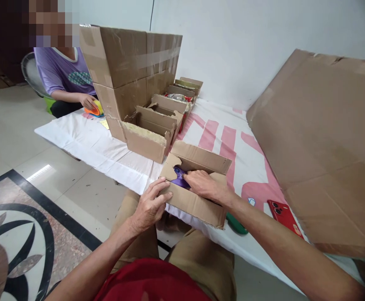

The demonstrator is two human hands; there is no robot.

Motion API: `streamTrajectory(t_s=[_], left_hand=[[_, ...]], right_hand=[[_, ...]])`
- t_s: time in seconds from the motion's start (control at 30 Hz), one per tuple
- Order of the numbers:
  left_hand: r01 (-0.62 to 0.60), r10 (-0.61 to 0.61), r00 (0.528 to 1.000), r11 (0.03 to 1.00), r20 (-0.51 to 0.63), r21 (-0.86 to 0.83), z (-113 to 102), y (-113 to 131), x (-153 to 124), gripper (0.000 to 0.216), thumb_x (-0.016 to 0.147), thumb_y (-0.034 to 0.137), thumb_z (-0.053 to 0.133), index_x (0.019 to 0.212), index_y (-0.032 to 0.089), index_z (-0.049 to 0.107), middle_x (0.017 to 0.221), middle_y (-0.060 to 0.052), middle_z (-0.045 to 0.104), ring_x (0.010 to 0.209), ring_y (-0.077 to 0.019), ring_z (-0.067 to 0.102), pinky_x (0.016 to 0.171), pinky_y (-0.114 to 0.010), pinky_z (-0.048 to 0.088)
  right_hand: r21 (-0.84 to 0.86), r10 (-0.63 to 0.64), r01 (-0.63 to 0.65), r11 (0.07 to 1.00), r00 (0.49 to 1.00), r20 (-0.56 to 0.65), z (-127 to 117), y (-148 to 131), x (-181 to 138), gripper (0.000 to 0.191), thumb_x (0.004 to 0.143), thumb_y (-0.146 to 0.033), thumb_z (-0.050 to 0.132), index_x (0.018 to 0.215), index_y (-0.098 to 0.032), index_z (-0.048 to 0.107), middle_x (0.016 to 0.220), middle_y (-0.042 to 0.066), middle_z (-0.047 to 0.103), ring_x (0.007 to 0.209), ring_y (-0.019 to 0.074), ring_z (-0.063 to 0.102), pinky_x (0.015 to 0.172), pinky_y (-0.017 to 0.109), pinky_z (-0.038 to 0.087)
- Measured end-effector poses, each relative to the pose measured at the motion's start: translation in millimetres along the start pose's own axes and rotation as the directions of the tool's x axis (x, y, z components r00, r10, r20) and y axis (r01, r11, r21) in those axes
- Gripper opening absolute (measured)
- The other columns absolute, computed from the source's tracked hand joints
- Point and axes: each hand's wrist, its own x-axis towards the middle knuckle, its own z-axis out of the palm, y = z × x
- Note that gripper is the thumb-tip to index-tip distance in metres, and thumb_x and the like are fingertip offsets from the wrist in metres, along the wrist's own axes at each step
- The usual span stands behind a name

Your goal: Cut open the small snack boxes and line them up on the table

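A small open cardboard box (197, 205) stands at the near edge of the table. My left hand (152, 202) holds its near left corner, fingertips over the top edge and thumb along the outer side. Reaching down into the box, my right hand (202, 184) has its fingers on a shiny purple thing (179, 180) with a dark blue mark. The thing looks soft, like a pouch or packet, but its kind is hard to make out. The box walls and my hand hide the rest of it, and my right fingertips are partly hidden.
Open boxes (147, 144) line up before a tall carton wall (128, 62). Behind it sits a person in a purple shirt (59, 73), a hand on orange and yellow items (95, 109). At right are a red phone (284, 217), a green object (237, 225) and a large cardboard panel (323, 150).
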Motion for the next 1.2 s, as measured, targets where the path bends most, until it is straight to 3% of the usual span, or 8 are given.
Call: streamTrajectory(t_s=[0.4, 0.47, 0.57, 0.7, 0.8, 0.97, 1.07, 1.2], left_hand=[[0.002, -0.001, 0.999, 1.000, -0.037, 0.028, 0.7, 3.9, 8.1, 0.029, 0.094, 0.005, 0.052, 0.111, 0.023, 0.066, 0.121, -0.014, 0.071, 0.131, -0.0290, 0.063, 0.099, -0.052, 0.061], [0.018, -0.017, 0.998, 1.000, -0.055, 0.024, 2.6, 4.0, 9.0, 0.029, 0.094, 0.006, 0.052, 0.112, 0.024, 0.067, 0.120, -0.014, 0.071, 0.129, -0.0285, 0.064, 0.099, -0.052, 0.061], [0.059, -0.055, 0.994, 0.998, -0.092, 0.036, 13.3, 2.6, 10.6, 0.031, 0.093, 0.004, 0.051, 0.112, 0.024, 0.066, 0.121, -0.012, 0.071, 0.129, -0.0274, 0.064, 0.102, -0.052, 0.060], [0.119, -0.112, 0.983, 0.992, -0.145, 0.036, 38.7, -0.1, 17.7, 0.033, 0.090, 0.001, 0.050, 0.108, 0.023, 0.065, 0.124, -0.012, 0.069, 0.133, -0.0272, 0.061, 0.107, -0.054, 0.057], [0.115, -0.110, 0.991, 0.992, -0.082, 0.059, 44.8, 6.6, 24.6, 0.033, 0.087, 0.002, 0.053, 0.111, 0.021, 0.066, 0.132, -0.014, 0.066, 0.139, -0.0308, 0.056, 0.111, -0.059, 0.052], [0.200, -0.198, 0.975, 0.980, -0.105, 0.017, 2.3, 38.2, 28.1, 0.049, 0.090, 0.021, 0.063, 0.138, 0.025, 0.059, 0.158, -0.017, 0.048, 0.149, -0.0381, 0.042, 0.118, -0.066, 0.039], [0.474, -0.497, 0.867, 0.796, 0.040, -0.376, -32.4, 52.2, 33.2, 0.054, 0.094, 0.043, 0.064, 0.143, 0.022, 0.057, 0.141, -0.018, 0.063, 0.129, -0.0348, 0.062, 0.102, -0.053, 0.056], [0.666, -0.616, 0.668, 0.247, 0.417, -0.704, -60.2, 57.7, 44.0, 0.087, 0.080, 0.066, 0.073, 0.148, 0.016, 0.051, 0.126, -0.019, 0.071, 0.109, -0.0350, 0.072, 0.084, -0.044, 0.062]], right_hand=[[0.070, 0.111, -0.094, 0.993, 0.945, -0.307, -20.6, 10.8, -35.3, 0.034, 0.098, -0.014, 0.045, 0.100, -0.013, 0.079, 0.107, 0.015, 0.080, 0.101, 0.0274, 0.074, 0.087, 0.035, 0.055], [0.200, 0.151, -0.058, 0.978, 0.858, -0.490, -25.0, 21.9, -52.7, 0.033, 0.098, -0.016, 0.046, 0.093, -0.016, 0.079, 0.103, 0.011, 0.080, 0.098, 0.0259, 0.075, 0.088, 0.035, 0.056], [0.425, 0.286, 0.093, 0.901, 0.610, -0.739, -32.7, 39.0, -82.7, 0.025, 0.096, -0.023, 0.054, 0.086, -0.022, 0.077, 0.094, 0.004, 0.081, 0.087, 0.0228, 0.075, 0.082, 0.035, 0.060], [0.505, 0.423, 0.153, 0.849, 0.375, -0.825, -41.9, 48.4, -120.3, 0.013, 0.093, -0.025, 0.064, 0.087, -0.024, 0.076, 0.090, 0.001, 0.080, 0.084, 0.0223, 0.076, 0.079, 0.036, 0.062], [0.474, 0.409, 0.160, 0.866, 0.317, -0.856, -43.4, 41.3, -141.9, 0.010, 0.094, -0.023, 0.067, 0.089, -0.024, 0.076, 0.095, 0.002, 0.080, 0.089, 0.0234, 0.077, 0.086, 0.038, 0.063], [0.294, 0.241, 0.102, 0.950, 0.354, -0.904, -39.7, 13.2, -159.6, 0.013, 0.098, -0.019, 0.062, 0.098, -0.025, 0.074, 0.099, 0.003, 0.080, 0.092, 0.0222, 0.077, 0.090, 0.039, 0.063], [0.094, 0.040, 0.125, 0.988, 0.382, -0.923, -39.7, -9.0, -153.1, 0.019, 0.097, -0.012, 0.059, 0.101, -0.025, 0.074, 0.102, 0.005, 0.080, 0.093, 0.0218, 0.077, 0.089, 0.039, 0.063], [-0.181, -0.243, 0.201, 0.963, 0.355, -0.903, -38.0, -40.7, -129.4, 0.026, 0.094, -0.003, 0.055, 0.109, -0.017, 0.072, 0.106, 0.010, 0.080, 0.097, 0.0235, 0.075, 0.087, 0.038, 0.063]])
